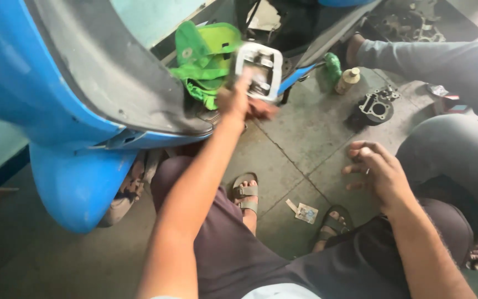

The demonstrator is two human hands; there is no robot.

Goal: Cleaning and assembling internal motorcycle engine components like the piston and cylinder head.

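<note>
My left hand (238,102) reaches forward and grips a silver metal engine part (259,71), a blocky cylinder head, held up beside the blue scooter body (56,94). A crumpled green plastic bag (206,61) lies on the scooter's footboard just left of the part. My right hand (376,171) hovers over my right knee with fingers spread and nothing in it. Both my feet in sandals rest on the tiled floor below.
A dark engine cylinder (376,108) sits on the floor at the right, near a small beige bottle (347,80) and a green bottle (332,66). Another person's grey-trousered legs (449,144) fill the right side. A small paper scrap (305,212) lies between my feet.
</note>
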